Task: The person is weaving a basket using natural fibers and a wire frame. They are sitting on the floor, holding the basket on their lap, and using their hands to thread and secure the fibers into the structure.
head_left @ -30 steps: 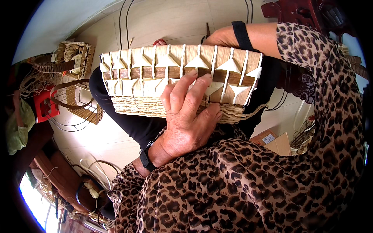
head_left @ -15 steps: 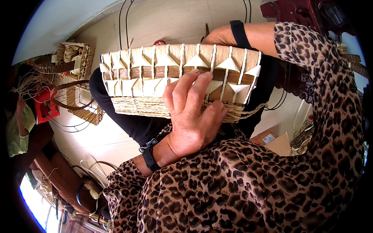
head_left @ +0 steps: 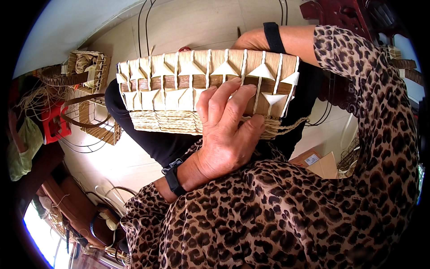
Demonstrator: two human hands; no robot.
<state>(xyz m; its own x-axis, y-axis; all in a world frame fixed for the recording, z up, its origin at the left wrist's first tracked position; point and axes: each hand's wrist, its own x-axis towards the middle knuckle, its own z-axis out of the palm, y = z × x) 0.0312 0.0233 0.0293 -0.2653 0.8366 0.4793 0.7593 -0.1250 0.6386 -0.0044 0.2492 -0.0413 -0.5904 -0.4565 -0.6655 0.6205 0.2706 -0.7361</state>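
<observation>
A woven basket [head_left: 224, 67] rests across my lap, its side facing me. The wall is pale with a brown band, white twisted cords and folded white triangles. Rows of braided straw cord [head_left: 165, 122] run along its near edge, and a loose end hangs at the right. My left hand [head_left: 228, 130] lies on this wall, fingers spread and slightly bent, fingertips touching the brown band. My right arm reaches round the far side, where the basket hides most of my right hand [head_left: 248, 39] and all its fingers. A small red piece [head_left: 184, 48] peeks above the far edge.
At the left stand a basket with cord bundles [head_left: 92, 67], an open-frame basket with a brown hoop handle [head_left: 96, 121] and a red stool [head_left: 56, 119]. A cardboard box [head_left: 320, 163] lies at the right. Dark carved furniture [head_left: 331, 13] stands at the far right.
My left hand has shifted slightly right along the basket wall. The dark pointed piece and the red piece beyond the far edge show less than before.
</observation>
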